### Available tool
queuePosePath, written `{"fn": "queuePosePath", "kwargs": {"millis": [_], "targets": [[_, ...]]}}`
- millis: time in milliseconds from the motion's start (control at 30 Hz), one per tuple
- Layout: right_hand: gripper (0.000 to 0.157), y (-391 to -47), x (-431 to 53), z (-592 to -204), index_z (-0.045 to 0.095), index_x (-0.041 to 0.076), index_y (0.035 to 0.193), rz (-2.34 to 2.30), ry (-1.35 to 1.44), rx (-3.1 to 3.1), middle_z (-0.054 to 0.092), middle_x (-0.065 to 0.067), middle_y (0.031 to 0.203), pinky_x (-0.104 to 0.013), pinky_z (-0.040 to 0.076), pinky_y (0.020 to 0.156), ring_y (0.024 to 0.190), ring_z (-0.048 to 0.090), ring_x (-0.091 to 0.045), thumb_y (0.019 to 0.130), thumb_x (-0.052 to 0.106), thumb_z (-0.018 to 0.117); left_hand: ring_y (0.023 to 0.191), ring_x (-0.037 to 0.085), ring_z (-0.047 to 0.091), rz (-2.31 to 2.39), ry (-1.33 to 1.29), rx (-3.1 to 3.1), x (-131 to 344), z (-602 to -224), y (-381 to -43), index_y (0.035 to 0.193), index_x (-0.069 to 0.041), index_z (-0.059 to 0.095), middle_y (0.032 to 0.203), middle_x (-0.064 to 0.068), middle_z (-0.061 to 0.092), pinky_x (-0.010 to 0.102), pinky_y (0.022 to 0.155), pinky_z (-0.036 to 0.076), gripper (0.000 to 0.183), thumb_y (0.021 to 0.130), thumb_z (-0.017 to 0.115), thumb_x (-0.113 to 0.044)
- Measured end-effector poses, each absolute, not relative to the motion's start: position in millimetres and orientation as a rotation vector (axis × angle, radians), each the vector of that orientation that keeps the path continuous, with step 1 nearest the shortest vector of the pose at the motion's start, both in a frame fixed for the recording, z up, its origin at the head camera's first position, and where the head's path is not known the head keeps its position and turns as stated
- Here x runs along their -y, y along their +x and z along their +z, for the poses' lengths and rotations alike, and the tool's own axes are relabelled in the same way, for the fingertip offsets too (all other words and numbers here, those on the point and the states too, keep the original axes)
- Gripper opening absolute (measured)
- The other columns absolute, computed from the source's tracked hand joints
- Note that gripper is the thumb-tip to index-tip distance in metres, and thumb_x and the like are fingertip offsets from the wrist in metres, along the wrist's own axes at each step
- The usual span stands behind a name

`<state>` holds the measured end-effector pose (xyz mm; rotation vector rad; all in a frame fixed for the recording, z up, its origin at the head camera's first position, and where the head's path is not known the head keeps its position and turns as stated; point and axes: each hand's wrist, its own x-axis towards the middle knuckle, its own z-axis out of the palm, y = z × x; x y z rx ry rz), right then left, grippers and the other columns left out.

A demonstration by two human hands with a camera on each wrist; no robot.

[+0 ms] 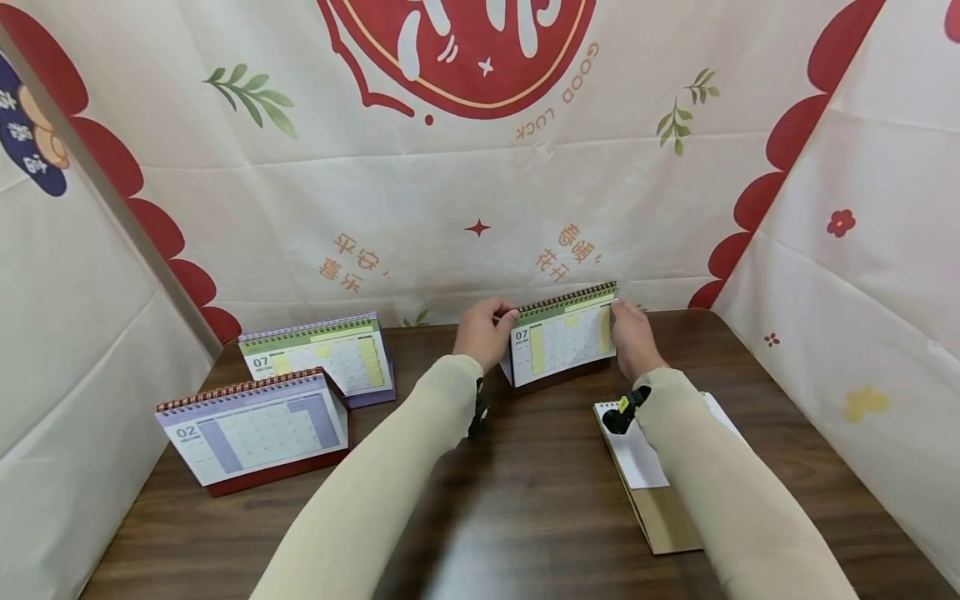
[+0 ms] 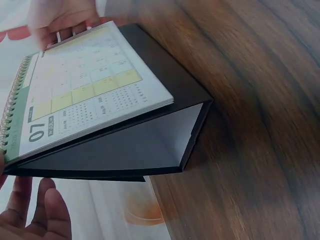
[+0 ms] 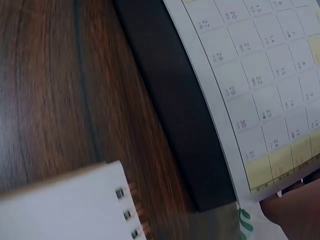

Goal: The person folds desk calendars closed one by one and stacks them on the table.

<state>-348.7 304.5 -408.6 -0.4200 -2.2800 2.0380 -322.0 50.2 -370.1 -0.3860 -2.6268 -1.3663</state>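
A desk calendar (image 1: 566,342) with a green header, page 07 and a dark stand is upright near the back of the table. My left hand (image 1: 483,333) pinches its upper left corner, with the thumb in front and fingers (image 2: 55,210) behind. At the opposite side edge, my right hand (image 1: 636,337) grips the calendar, its fingertips at the page edge in the left wrist view. The dark foot of the stand (image 3: 170,110) shows below the pages in the right wrist view. Below my right wrist lies a spiral-bound calendar (image 1: 643,458) with a blank white page and brown board.
On the left stand two more desk calendars: a green-headed one on a purple base (image 1: 360,362), and in front of it a purple one on a red base (image 1: 262,433). Printed cloth (image 1: 450,192) hangs behind the wooden table (image 1: 517,500) and at both sides.
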Motion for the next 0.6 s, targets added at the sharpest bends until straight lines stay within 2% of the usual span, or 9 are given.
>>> {"fn": "queuePosePath", "kwargs": {"millis": [67, 133, 200, 233, 300, 333, 400, 500, 600], "targets": [[0.055, -349.5, -302.3, -412.3, 0.006, 0.014, 0.149, 2.041, -0.397, 2.264, -0.002, -0.001, 0.154, -0.034, 0.003, 0.110, 0.136, -0.006, -0.013, 0.101, 0.037, 0.020, 0.083, 0.009, 0.054, -1.396, -0.366, 2.625, -49.9, -370.6, -321.3, 0.097, -0.022, 0.063, 0.092, -0.008, 0.059, 0.028, 0.070, 0.046, 0.016, 0.093, 0.053, -0.033], [0.051, -350.5, -299.5, -415.9, 0.021, 0.014, 0.146, 2.037, -0.368, 2.220, 0.010, -0.005, 0.151, -0.033, 0.008, 0.109, 0.135, 0.005, -0.014, 0.101, 0.038, 0.020, 0.082, 0.009, 0.054, -1.420, -0.356, 2.618, -50.1, -370.5, -320.8, 0.097, -0.022, 0.063, 0.091, -0.008, 0.059, 0.029, 0.069, 0.046, 0.016, 0.093, 0.053, -0.034], [0.042, -350.3, -296.1, -419.2, 0.038, 0.015, 0.129, 2.030, -0.349, 2.170, 0.025, -0.008, 0.141, -0.032, 0.018, 0.104, 0.128, 0.020, -0.017, 0.100, 0.040, 0.021, 0.083, 0.009, 0.054, -1.420, -0.353, 2.614, -50.6, -370.5, -320.2, 0.097, -0.022, 0.063, 0.091, -0.008, 0.059, 0.028, 0.069, 0.047, 0.016, 0.093, 0.053, -0.034], [0.037, -350.0, -294.0, -420.5, 0.042, 0.013, 0.116, 2.029, -0.339, 2.141, 0.031, -0.009, 0.130, -0.032, 0.022, 0.098, 0.120, 0.026, -0.019, 0.100, 0.040, 0.022, 0.083, 0.009, 0.054, -1.423, -0.350, 2.610, -50.8, -370.8, -319.6, 0.098, -0.022, 0.063, 0.091, -0.008, 0.059, 0.028, 0.069, 0.047, 0.016, 0.093, 0.054, -0.034], [0.030, -348.7, -289.7, -422.2, 0.037, 0.013, 0.097, 2.042, -0.319, 2.097, 0.035, -0.006, 0.112, -0.033, 0.025, 0.087, 0.106, 0.031, -0.020, 0.100, 0.040, 0.024, 0.083, 0.009, 0.055, -1.433, -0.345, 2.597, -50.5, -372.6, -318.5, 0.098, -0.021, 0.063, 0.092, -0.007, 0.059, 0.028, 0.070, 0.047, 0.015, 0.093, 0.054, -0.032], [0.028, -346.9, -287.7, -421.2, 0.035, 0.014, 0.094, 2.049, -0.307, 2.086, 0.034, -0.005, 0.109, -0.033, 0.025, 0.085, 0.102, 0.032, -0.020, 0.100, 0.039, 0.024, 0.083, 0.009, 0.055, -1.440, -0.341, 2.590, -50.8, -373.3, -317.8, 0.098, -0.021, 0.063, 0.093, -0.007, 0.059, 0.028, 0.070, 0.047, 0.015, 0.094, 0.053, -0.031], [0.026, -342.3, -284.6, -418.0, 0.038, 0.015, 0.100, 2.069, -0.289, 2.075, 0.034, -0.006, 0.112, -0.033, 0.025, 0.088, 0.106, 0.031, -0.020, 0.101, 0.036, 0.023, 0.084, 0.010, 0.056, -1.463, -0.331, 2.578, -51.3, -374.9, -316.8, 0.099, -0.021, 0.063, 0.095, -0.007, 0.059, 0.028, 0.069, 0.048, 0.016, 0.094, 0.053, -0.031], [0.033, -335.4, -281.4, -411.4, 0.036, 0.013, 0.124, 2.104, -0.268, 2.073, 0.029, -0.007, 0.127, -0.033, 0.021, 0.098, 0.118, 0.025, -0.018, 0.102, 0.032, 0.021, 0.084, 0.009, 0.056, -1.504, -0.305, 2.568, -52.5, -376.1, -315.8, 0.100, -0.022, 0.063, 0.096, -0.008, 0.059, 0.027, 0.069, 0.048, 0.016, 0.094, 0.052, -0.033], [0.037, -330.8, -280.5, -406.6, 0.030, 0.011, 0.131, 2.104, -0.268, 2.071, 0.025, -0.009, 0.130, -0.035, 0.019, 0.100, 0.119, 0.023, -0.019, 0.102, 0.032, 0.020, 0.085, 0.009, 0.055, -1.530, -0.291, 2.564, -54.9, -375.4, -316.0, 0.100, -0.023, 0.063, 0.097, -0.008, 0.058, 0.027, 0.070, 0.047, 0.017, 0.094, 0.052, -0.035]]}}
